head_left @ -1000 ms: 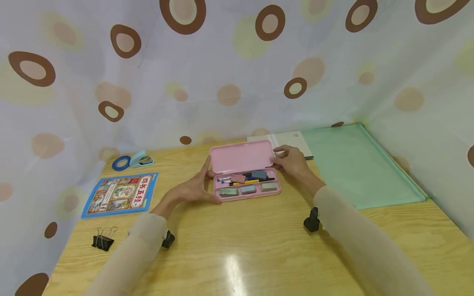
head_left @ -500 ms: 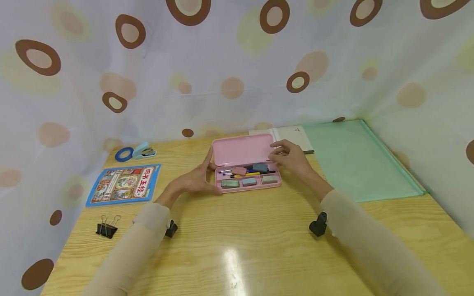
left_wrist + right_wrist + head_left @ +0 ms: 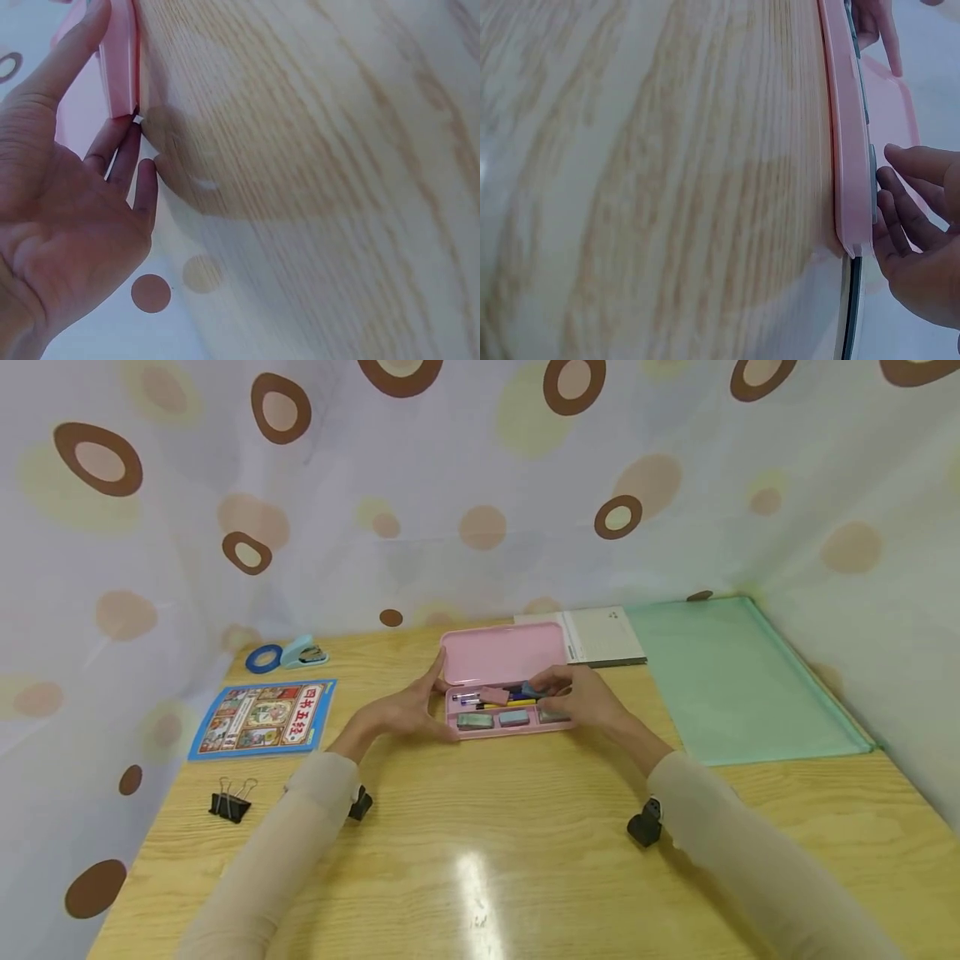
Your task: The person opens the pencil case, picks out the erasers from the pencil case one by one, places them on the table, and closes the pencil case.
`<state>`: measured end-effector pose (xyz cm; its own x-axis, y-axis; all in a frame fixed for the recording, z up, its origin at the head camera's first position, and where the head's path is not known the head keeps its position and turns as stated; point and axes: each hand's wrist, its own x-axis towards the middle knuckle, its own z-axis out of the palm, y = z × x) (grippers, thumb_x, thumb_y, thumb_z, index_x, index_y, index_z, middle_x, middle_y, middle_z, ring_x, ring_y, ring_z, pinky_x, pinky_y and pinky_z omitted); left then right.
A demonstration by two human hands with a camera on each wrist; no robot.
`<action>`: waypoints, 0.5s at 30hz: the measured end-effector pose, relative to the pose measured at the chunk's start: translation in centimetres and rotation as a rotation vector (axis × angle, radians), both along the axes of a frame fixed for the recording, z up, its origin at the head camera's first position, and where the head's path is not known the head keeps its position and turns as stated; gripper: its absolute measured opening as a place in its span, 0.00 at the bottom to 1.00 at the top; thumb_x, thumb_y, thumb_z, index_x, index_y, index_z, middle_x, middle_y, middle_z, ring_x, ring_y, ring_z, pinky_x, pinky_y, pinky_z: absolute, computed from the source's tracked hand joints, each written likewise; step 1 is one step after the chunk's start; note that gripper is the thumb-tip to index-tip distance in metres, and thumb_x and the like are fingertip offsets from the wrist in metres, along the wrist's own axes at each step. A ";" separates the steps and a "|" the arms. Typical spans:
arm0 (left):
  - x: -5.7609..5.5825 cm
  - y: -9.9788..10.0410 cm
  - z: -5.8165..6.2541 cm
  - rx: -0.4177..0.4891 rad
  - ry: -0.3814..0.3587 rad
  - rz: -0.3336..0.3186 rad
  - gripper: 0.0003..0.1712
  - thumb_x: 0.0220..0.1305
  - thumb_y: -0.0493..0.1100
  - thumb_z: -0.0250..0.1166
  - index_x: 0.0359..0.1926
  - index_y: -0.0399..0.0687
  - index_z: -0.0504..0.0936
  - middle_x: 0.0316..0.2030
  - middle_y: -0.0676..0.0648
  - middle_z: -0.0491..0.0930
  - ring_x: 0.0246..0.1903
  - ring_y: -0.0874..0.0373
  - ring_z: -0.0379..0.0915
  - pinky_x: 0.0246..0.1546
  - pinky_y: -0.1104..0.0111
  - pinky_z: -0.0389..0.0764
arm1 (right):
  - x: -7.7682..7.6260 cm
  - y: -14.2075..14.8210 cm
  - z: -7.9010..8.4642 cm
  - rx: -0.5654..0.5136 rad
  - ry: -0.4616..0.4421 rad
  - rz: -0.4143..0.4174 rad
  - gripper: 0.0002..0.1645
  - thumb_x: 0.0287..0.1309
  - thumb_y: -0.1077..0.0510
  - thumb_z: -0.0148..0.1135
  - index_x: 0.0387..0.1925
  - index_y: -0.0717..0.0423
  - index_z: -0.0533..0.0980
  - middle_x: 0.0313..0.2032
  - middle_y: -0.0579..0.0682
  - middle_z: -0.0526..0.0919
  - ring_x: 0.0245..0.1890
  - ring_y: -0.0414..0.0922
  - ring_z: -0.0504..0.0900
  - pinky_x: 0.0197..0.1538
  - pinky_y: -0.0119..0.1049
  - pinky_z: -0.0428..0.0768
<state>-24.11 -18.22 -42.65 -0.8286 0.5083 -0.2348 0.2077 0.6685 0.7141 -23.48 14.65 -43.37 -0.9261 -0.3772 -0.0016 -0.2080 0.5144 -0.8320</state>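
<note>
An unlatched pink pencil case (image 3: 504, 653) lies at the back middle of the table, its lid tipped back. My left hand (image 3: 408, 710) grips its left end, thumb at the front and fingers behind; the left wrist view shows this hand (image 3: 75, 202) against the pink edge. Over the right end, my right hand (image 3: 588, 697) reaches in with bent fingers around a blue eraser (image 3: 531, 690); whether it pinches it is hidden. Inside also lie a pink eraser (image 3: 493, 696), pens, a yellow pencil (image 3: 517, 702), a green eraser (image 3: 475, 721), a light blue eraser (image 3: 513, 718) and a partly covered pale eraser (image 3: 551, 716).
At left stand a blue tape roll (image 3: 263, 658), a light blue stapler (image 3: 304, 653), a picture book (image 3: 262, 718) and a black binder clip (image 3: 229, 806). Behind the case lies a notebook (image 3: 604, 636); a green mat (image 3: 750, 685) covers the right back. A patterned curtain (image 3: 480, 485) hangs behind.
My right hand has moved from the lid's right edge down into the tray, over the blue eraser. The left hand stays at the case's left end. The head view has shifted slightly.
</note>
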 end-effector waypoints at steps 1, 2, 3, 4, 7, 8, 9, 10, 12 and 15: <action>-0.1 0.1 0.0 0.001 -0.004 0.003 0.83 0.54 0.53 0.82 0.80 0.64 0.17 0.64 0.47 0.67 0.72 0.53 0.56 0.79 0.54 0.48 | 0.0 0.1 0.0 0.007 0.005 -0.004 0.18 0.65 0.64 0.69 0.56 0.57 0.83 0.51 0.57 0.84 0.50 0.53 0.80 0.56 0.49 0.80; -0.1 0.2 0.0 0.000 -0.008 0.005 0.83 0.54 0.52 0.82 0.80 0.64 0.17 0.64 0.47 0.67 0.72 0.53 0.56 0.79 0.54 0.47 | -0.1 0.1 0.0 0.015 0.007 -0.010 0.17 0.66 0.64 0.69 0.56 0.57 0.83 0.51 0.56 0.84 0.51 0.53 0.80 0.56 0.49 0.80; -0.2 0.2 0.1 0.001 -0.011 0.007 0.83 0.54 0.52 0.83 0.80 0.64 0.17 0.64 0.47 0.66 0.72 0.53 0.55 0.79 0.54 0.47 | -0.1 0.2 0.0 0.022 0.010 -0.017 0.17 0.66 0.64 0.68 0.56 0.56 0.83 0.52 0.56 0.84 0.51 0.54 0.80 0.56 0.50 0.80; -0.2 0.3 0.1 0.003 -0.015 0.006 0.84 0.53 0.52 0.83 0.80 0.64 0.18 0.64 0.46 0.66 0.72 0.52 0.55 0.79 0.54 0.47 | -0.1 0.3 0.0 0.027 0.007 -0.025 0.17 0.66 0.63 0.68 0.55 0.55 0.83 0.51 0.56 0.84 0.51 0.54 0.79 0.55 0.50 0.80; -0.2 0.5 0.3 0.009 -0.025 0.001 0.84 0.53 0.51 0.83 0.80 0.63 0.18 0.64 0.45 0.66 0.72 0.51 0.56 0.79 0.53 0.47 | -0.2 0.5 -0.1 0.031 0.000 -0.041 0.16 0.67 0.63 0.67 0.55 0.55 0.84 0.52 0.56 0.83 0.51 0.54 0.79 0.54 0.49 0.81; -0.2 0.5 0.4 0.008 -0.027 -0.002 0.84 0.53 0.52 0.83 0.80 0.63 0.18 0.64 0.44 0.66 0.72 0.51 0.56 0.79 0.53 0.47 | -0.2 0.5 -0.1 0.032 -0.003 -0.047 0.16 0.67 0.64 0.67 0.55 0.55 0.84 0.51 0.56 0.83 0.51 0.53 0.79 0.53 0.48 0.81; -0.2 0.6 0.5 0.008 -0.028 -0.005 0.84 0.53 0.52 0.83 0.80 0.62 0.18 0.64 0.44 0.66 0.72 0.50 0.56 0.79 0.53 0.47 | -0.2 0.5 -0.1 0.033 -0.004 -0.053 0.16 0.67 0.64 0.67 0.55 0.55 0.84 0.51 0.56 0.83 0.50 0.53 0.79 0.53 0.48 0.81; -0.3 0.6 0.5 0.010 -0.031 -0.007 0.84 0.53 0.52 0.83 0.81 0.62 0.18 0.65 0.44 0.66 0.72 0.50 0.56 0.79 0.52 0.48 | -0.3 0.5 -0.1 0.035 -0.001 -0.058 0.15 0.67 0.64 0.67 0.55 0.55 0.84 0.51 0.56 0.83 0.50 0.53 0.79 0.53 0.47 0.81; -0.2 0.5 0.6 0.006 -0.036 -0.005 0.84 0.53 0.52 0.83 0.81 0.62 0.18 0.65 0.43 0.66 0.72 0.49 0.56 0.79 0.52 0.48 | -0.4 0.4 -0.1 0.034 0.008 -0.062 0.15 0.67 0.65 0.67 0.54 0.56 0.83 0.51 0.57 0.84 0.50 0.53 0.80 0.54 0.47 0.80; -0.2 0.4 0.6 -0.002 -0.044 0.002 0.84 0.52 0.52 0.83 0.81 0.63 0.18 0.66 0.43 0.65 0.72 0.49 0.56 0.79 0.51 0.48 | -0.4 0.2 -0.1 0.038 0.027 -0.065 0.15 0.67 0.65 0.66 0.54 0.58 0.83 0.51 0.58 0.83 0.50 0.54 0.80 0.55 0.47 0.79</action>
<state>-24.28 -17.84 -42.06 -0.8183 0.5065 -0.2718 0.1751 0.6700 0.7215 -23.87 14.81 -43.45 -0.9486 -0.3164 0.0110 -0.1956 0.5583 -0.8062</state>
